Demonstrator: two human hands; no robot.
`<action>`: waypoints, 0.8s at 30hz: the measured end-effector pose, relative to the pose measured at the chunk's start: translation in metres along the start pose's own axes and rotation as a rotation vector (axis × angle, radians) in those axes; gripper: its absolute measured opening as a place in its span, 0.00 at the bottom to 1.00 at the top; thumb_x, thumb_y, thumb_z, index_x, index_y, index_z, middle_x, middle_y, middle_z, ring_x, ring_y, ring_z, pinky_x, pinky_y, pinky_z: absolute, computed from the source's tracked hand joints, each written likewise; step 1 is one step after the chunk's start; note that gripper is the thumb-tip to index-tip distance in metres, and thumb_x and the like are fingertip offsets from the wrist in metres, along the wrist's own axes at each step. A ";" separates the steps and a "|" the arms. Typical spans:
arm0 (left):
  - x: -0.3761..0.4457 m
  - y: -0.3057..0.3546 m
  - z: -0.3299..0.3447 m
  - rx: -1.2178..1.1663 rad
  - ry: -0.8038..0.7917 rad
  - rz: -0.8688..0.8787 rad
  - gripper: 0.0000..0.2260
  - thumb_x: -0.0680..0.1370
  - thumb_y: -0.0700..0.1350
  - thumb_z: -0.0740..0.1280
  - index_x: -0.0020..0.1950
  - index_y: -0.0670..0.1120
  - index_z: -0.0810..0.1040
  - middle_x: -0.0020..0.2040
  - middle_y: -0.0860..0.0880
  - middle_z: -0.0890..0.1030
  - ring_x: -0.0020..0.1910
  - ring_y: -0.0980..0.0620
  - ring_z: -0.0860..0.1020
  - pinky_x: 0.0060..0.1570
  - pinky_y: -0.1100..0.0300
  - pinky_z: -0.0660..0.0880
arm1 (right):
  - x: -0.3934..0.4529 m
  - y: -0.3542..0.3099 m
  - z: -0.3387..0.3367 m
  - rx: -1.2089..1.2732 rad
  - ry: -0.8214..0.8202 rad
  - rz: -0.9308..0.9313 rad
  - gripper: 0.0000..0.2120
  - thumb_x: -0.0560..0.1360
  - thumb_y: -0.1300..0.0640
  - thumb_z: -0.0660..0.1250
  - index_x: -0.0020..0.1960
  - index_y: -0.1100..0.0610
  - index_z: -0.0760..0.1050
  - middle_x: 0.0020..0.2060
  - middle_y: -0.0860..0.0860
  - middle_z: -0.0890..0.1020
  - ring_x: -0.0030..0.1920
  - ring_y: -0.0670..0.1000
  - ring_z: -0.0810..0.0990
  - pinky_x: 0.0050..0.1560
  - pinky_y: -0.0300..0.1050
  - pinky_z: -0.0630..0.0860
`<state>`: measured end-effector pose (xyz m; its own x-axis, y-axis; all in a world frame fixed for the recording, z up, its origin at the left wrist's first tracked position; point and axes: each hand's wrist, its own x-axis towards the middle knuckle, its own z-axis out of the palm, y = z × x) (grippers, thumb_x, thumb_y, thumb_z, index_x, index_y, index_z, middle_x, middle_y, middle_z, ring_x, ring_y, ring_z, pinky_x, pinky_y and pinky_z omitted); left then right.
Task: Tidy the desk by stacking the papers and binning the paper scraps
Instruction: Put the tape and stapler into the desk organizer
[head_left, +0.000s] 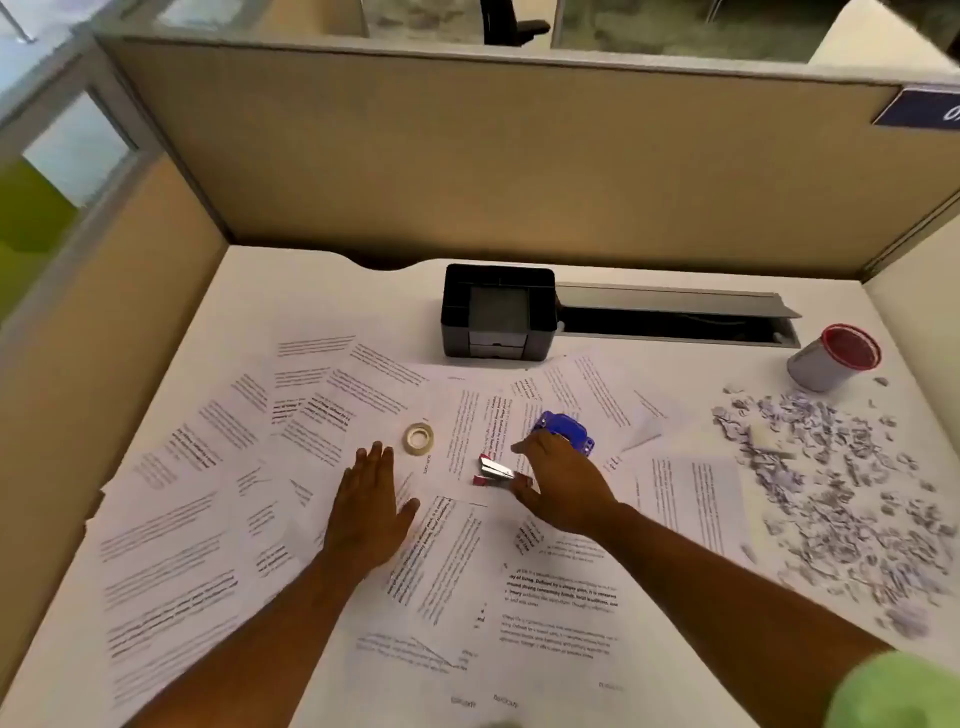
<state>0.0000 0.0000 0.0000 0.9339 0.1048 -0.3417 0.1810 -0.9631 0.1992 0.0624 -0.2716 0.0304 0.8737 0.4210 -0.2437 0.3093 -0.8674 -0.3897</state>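
the desk (332, 270) is being covered across its left and middle by printed papers (176, 545), which are lying scattered and overlapping at many angles, not stacked. the paper scraps (831, 478) are being left in a loose heap on the right side of the desk, well apart from the hands, with a small white block lying among them. a grey bin with a red inside (834, 356) is standing tilted just behind the scraps, near the right rear of the desk.

the left hand (371, 499) is being laid flat on the papers, palm down, fingers straight and close together with the thumb spread to the side; nothing is being held by it. a roll of tape (419, 439) is lying on the papers just beyond its fingertips, not touched.

the right hand (563, 480) is being held over the middle papers with fingers relaxed and spread; a small red and silver stapler (491, 472) is lying just at its thumb, though whether it is being touched cannot be told. a blue object (566, 430) is partly hidden behind this hand's fingers, and contact there cannot be told either.

a black desk organiser (497, 312) is standing at the rear middle, beside an open cable tray (675, 317) set into the desk. beige partition panels (519, 156) are enclosing the desk.
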 end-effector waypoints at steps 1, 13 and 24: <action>0.007 -0.008 0.002 0.014 -0.022 0.013 0.39 0.80 0.64 0.55 0.80 0.45 0.39 0.81 0.46 0.41 0.79 0.46 0.41 0.77 0.52 0.42 | 0.008 -0.004 0.005 0.029 -0.042 0.025 0.27 0.79 0.43 0.68 0.75 0.52 0.69 0.69 0.50 0.75 0.67 0.52 0.75 0.66 0.48 0.75; 0.072 -0.069 0.011 0.005 -0.284 0.207 0.57 0.69 0.69 0.68 0.78 0.46 0.31 0.77 0.50 0.29 0.77 0.47 0.33 0.77 0.45 0.40 | 0.057 -0.025 0.054 -0.065 -0.150 0.172 0.32 0.75 0.44 0.74 0.75 0.52 0.68 0.67 0.52 0.74 0.63 0.53 0.75 0.62 0.48 0.76; 0.076 -0.071 0.017 0.064 -0.308 0.221 0.59 0.68 0.71 0.67 0.76 0.46 0.28 0.75 0.48 0.26 0.76 0.44 0.31 0.76 0.41 0.41 | 0.064 -0.026 0.060 -0.086 -0.074 0.180 0.19 0.82 0.44 0.65 0.69 0.52 0.73 0.63 0.50 0.77 0.58 0.50 0.77 0.56 0.44 0.78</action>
<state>0.0532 0.0724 -0.0561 0.8099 -0.1774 -0.5591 -0.0434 -0.9687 0.2445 0.0878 -0.2066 -0.0286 0.8887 0.2727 -0.3687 0.1842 -0.9485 -0.2576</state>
